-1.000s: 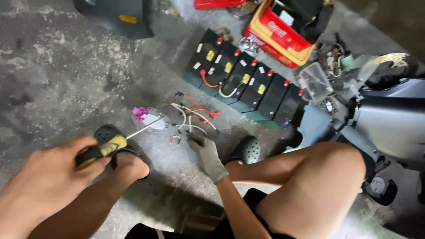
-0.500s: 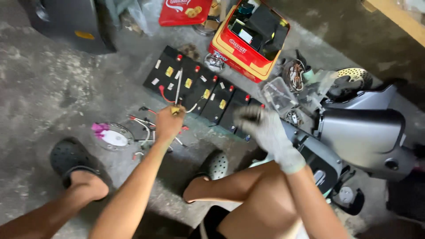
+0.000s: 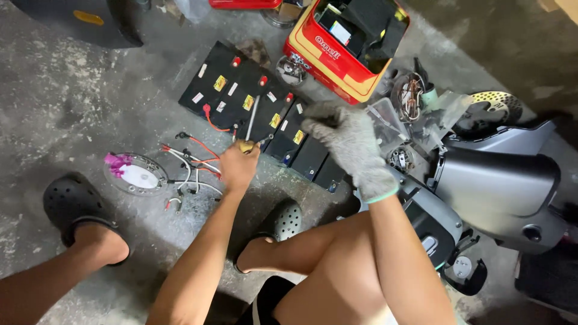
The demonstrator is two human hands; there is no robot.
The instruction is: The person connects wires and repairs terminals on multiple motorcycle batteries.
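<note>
Screwdriver (image 3: pixel 250 123), yellow handle gripped tight in bare left hand (image 3: pixel 239 165), fingers curled round it, metal tip set down on black batteries (image 3: pixel 259 114) lying in a row on grey floor (image 3: pixel 90 90), far from the knees. Gloved right hand (image 3: pixel 346 135) over the right end of the row, fingers bent, maybe steadying; pinching anything, cannot tell. Red box (image 3: pixel 337 57) far behind, loose wires (image 3: pixel 192 159) to the left. Half a second back, left hand further left and gloved hand more to the right, nearer the scooter (image 3: pixel 506 180).
</note>
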